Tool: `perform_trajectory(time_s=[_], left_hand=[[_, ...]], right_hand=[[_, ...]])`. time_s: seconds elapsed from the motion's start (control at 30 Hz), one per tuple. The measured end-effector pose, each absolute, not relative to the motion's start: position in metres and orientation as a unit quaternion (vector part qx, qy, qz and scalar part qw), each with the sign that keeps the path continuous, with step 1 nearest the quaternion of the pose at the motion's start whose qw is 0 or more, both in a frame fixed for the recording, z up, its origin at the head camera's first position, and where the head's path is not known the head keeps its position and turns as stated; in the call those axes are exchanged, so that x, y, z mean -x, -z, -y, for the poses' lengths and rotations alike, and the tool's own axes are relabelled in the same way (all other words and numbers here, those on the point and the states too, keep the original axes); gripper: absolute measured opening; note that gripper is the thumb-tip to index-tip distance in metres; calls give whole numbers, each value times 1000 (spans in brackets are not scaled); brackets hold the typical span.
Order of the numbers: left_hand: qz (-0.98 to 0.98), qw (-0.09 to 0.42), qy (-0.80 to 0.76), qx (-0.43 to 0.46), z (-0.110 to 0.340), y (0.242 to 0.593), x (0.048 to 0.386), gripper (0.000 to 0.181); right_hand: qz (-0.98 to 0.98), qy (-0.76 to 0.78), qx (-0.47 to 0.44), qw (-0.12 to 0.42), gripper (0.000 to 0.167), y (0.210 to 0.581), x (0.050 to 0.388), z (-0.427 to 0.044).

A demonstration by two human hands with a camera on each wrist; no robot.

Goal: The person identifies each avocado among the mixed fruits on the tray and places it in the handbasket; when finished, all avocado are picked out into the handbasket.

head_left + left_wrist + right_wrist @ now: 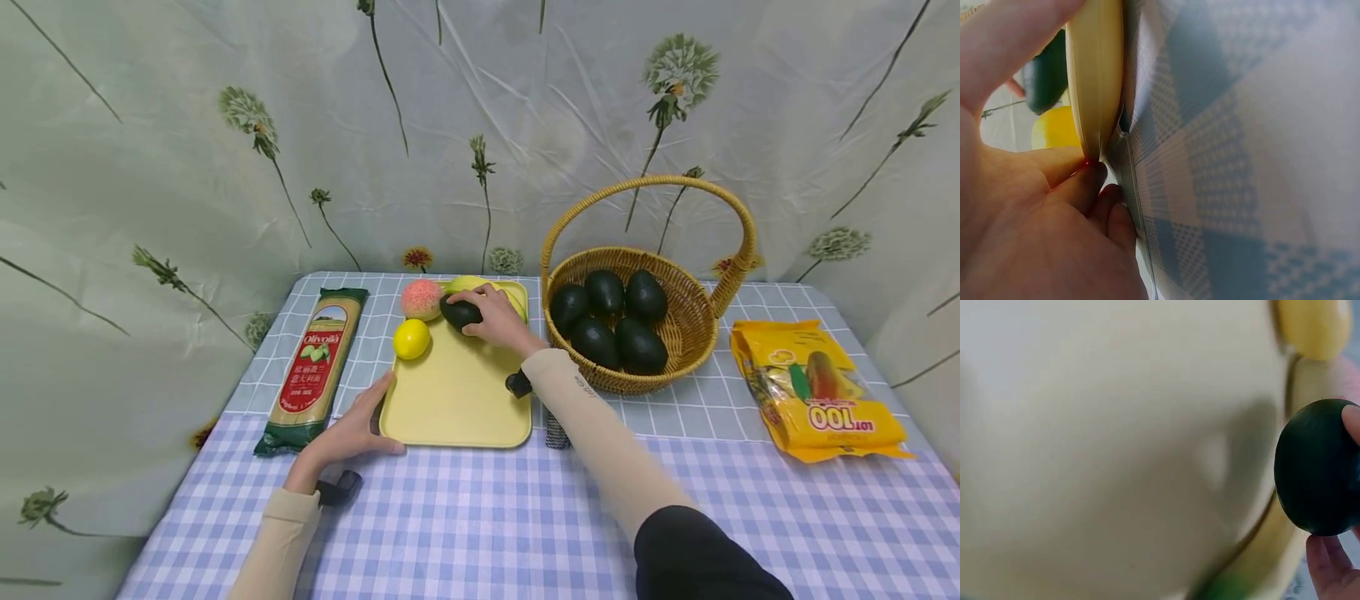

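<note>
My right hand [497,315] holds a dark avocado [460,312] over the far part of the yellow tray [457,400]. In the right wrist view the avocado [1316,469] sits between thumb and fingers. My left hand [358,429] grips the tray's near left corner, thumb at the front edge and fingers at the left side. The left wrist view shows those fingers [1085,187] against the rim [1094,75]. A yellow lemon [412,339] and a pink peach [422,299] lie at the tray's left. Behind the right hand are bananas [467,285], partly hidden.
A wicker basket [701,333] with a tall handle stands right of the tray, holding several avocados [606,292]. A spaghetti pack [318,358] lies to the left, a yellow snack bag [821,392] at the far right. Behind the checked tablecloth [450,525] hangs a floral curtain [450,125].
</note>
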State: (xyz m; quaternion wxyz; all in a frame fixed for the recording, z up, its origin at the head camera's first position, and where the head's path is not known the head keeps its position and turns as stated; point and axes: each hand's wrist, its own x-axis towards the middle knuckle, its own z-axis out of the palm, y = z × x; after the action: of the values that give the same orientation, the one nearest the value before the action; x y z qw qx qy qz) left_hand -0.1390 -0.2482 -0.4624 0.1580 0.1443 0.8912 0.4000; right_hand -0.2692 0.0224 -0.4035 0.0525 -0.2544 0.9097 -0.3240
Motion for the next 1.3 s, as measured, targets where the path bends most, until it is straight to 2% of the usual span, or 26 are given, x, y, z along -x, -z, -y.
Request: perform_trajectory(time_s=[0.23, 0.5, 0.7, 1.0, 1.3], left_hand=[[-891, 155, -401, -146, 248, 462, 138, 120], [-890, 152, -402, -151, 249, 461, 138, 120], [-891, 154, -400, -149, 250, 461, 138, 120], [-892, 156, -398, -146, 249, 461, 139, 120], [-892, 158, -399, -145, 248, 461, 139, 121]], right_hand=[[-851, 430, 297, 54, 46, 378, 253, -50], [-825, 463, 321, 59, 50, 354, 226, -110], [-845, 459, 272, 47, 51, 355, 211, -170], [-871, 465, 157, -6, 50, 358, 195, -257], [-910, 406, 84, -8, 57, 364, 187, -295]])
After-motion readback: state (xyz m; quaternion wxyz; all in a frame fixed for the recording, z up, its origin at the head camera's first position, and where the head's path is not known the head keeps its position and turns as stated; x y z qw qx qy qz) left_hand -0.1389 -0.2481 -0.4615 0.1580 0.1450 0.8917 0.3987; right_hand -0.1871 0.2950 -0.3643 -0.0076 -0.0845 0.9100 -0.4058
